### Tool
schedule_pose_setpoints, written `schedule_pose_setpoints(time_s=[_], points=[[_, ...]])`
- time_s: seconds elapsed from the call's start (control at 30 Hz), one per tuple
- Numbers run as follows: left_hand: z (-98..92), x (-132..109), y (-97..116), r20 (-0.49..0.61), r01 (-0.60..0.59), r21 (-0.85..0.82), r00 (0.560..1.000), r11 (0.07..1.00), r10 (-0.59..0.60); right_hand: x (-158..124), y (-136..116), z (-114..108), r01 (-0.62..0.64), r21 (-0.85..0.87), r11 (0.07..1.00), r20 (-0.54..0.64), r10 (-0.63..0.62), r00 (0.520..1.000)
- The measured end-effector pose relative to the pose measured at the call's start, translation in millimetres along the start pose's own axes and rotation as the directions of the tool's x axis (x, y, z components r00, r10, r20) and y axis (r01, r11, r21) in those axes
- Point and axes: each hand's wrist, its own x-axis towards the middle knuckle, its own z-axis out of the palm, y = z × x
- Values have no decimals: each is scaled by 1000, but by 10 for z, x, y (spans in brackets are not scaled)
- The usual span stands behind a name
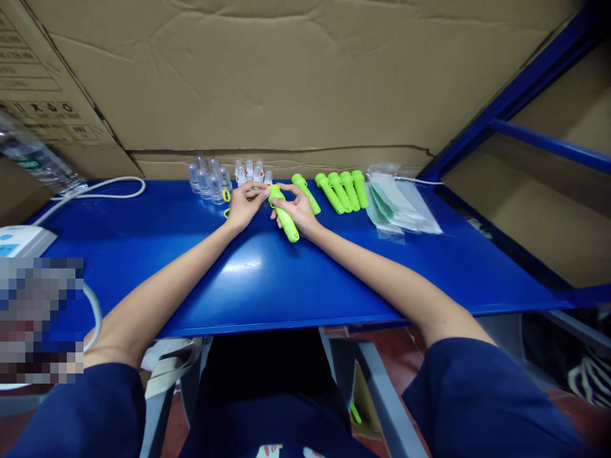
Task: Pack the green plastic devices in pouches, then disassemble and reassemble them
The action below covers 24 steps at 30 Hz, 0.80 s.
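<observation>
Here, green tube [289,226] in right hand [300,210].

A glossy blue desk [143,242] is stretching across the view and catching a soft patch of light near its middle. Creased brown cardboard [305,76] is standing behind it as a wall, with a printed cardboard box [42,95] leaning in at the left. Blue metal shelf rails [525,89] are running along the right side. Grey desk legs [382,394] are standing on a reddish floor [396,356].

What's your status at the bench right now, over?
Right hand gripping green tube; left hand pinching its far end. Spare tubes, small bottles lined up behind.
</observation>
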Motion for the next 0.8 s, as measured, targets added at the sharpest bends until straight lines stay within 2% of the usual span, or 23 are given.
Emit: schedule_pose_setpoints(time_s=[0.13,0.43,0.8], points=[[6,-10,-9,-1,25,-2,1000,1000,-25,-3,9,9,7,-25,1000,-9,-7,1000],[53,-59,24,-69,-55,74,996,996,60,-7,25,28,38,-29,999,-21,-39,999],[125,-126,120,-124,-41,190,990,981,65,-1,81,0,41,-106,994,-19,-44,999]])
